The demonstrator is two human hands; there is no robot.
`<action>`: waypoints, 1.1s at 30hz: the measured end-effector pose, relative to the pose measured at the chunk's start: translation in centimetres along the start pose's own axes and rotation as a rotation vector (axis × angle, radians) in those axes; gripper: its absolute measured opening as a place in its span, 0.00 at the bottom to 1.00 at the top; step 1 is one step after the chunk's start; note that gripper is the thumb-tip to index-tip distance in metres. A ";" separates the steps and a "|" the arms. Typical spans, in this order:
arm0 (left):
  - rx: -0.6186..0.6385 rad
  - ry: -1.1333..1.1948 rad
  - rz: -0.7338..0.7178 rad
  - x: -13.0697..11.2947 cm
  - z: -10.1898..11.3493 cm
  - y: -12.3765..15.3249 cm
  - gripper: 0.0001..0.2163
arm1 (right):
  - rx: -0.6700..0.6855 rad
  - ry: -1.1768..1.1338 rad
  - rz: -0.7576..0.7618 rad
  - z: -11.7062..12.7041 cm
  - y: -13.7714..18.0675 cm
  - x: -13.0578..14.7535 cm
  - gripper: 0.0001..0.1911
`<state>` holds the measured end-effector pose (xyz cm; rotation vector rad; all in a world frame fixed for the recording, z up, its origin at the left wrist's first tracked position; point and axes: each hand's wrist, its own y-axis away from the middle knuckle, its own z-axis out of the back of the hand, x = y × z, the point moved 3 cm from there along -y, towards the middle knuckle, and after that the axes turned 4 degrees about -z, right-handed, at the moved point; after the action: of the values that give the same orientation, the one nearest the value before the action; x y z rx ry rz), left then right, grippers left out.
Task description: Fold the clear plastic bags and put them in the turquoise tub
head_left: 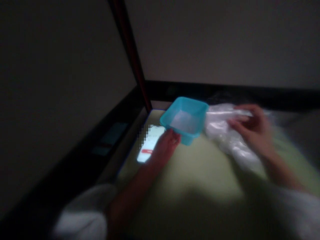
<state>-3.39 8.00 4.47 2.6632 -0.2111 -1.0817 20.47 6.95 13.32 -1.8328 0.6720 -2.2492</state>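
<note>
A turquoise plastic basket [203, 115] with something whitish on its bottom stands on the pale yellow-green surface. My left hand [170, 141] is at its near left corner, fingers curled against the rim. To the right of the basket lies a crumpled pile of clear plastic bags [220, 121], shiny and blurred. My right hand [255, 128] is over this pile, thumb and fingers apart, with plastic showing between them. Whether the fingertips touch the plastic cannot be made out.
A lit phone [147, 150] lies left of the basket, partly behind my left forearm. The yellow-green tabletop [202, 170] meets dark walls at the back and left, with a reddish post [135, 63] in the corner. The left side panel reflects the phone's glow.
</note>
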 end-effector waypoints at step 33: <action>0.313 -0.276 0.034 2.0 -0.5 4.7 0.18 | 0.657 0.515 0.175 -2.1 1.4 1.8 0.09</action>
<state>-1.77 3.17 4.80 2.7493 -0.5153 -1.5141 17.81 5.51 13.95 -0.8734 0.1003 -2.4252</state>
